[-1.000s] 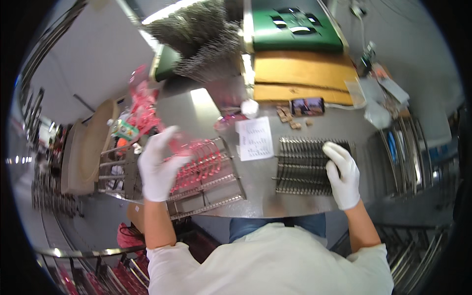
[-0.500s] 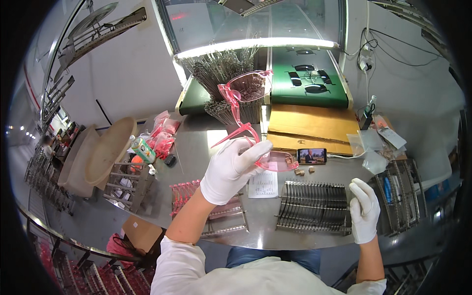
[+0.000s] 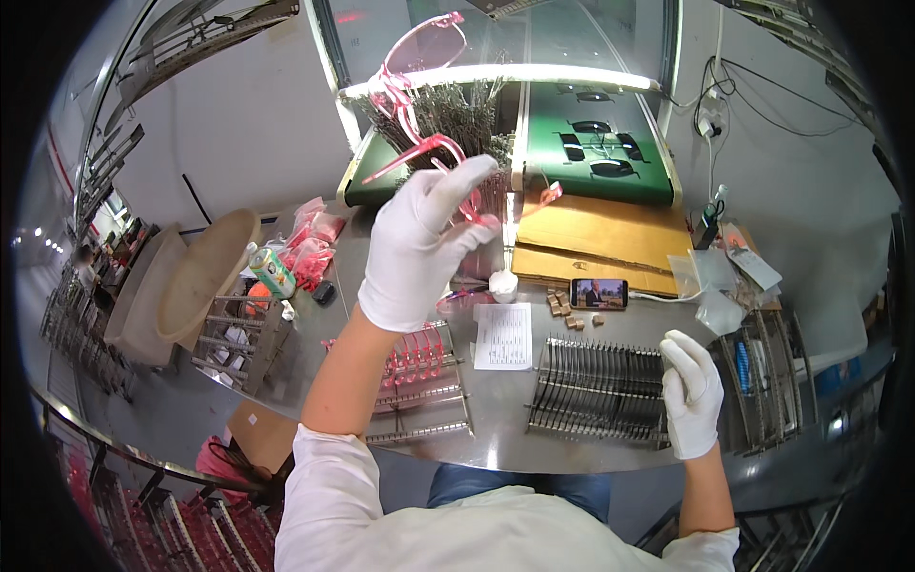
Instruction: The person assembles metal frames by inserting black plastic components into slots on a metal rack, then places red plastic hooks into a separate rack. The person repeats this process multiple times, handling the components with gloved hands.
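My left hand [image 3: 419,234], in a white glove, is raised over the middle of the table. It pinches a pair of pink eyeglasses [image 3: 400,100] between thumb and fingers. The glasses stand on end, one large lens at the top, the other end partly behind the hand. My right hand [image 3: 693,393], gloved too, is at the right end of a metal rack of dark pieces [image 3: 599,391]; its fingers are stretched and slightly bent, with nothing seen in them. Whether it touches the rack I cannot tell. Below my left hand lies another rack with pink eyeglass parts [image 3: 416,357].
A printed sheet [image 3: 503,336], a phone [image 3: 599,294] and small brown blocks [image 3: 559,303] lie mid-table. Behind are brown cardboard [image 3: 600,234], a bundle of thin metal rods [image 3: 448,119] and a green conveyor [image 3: 543,176] below a bright lamp. A can [image 3: 274,274] and pink bags stand left.
My left hand has lifted the pink eyeglasses upward and slightly left, toward the lamp. More small brown blocks and the sheet are uncovered. My right hand has barely shifted.
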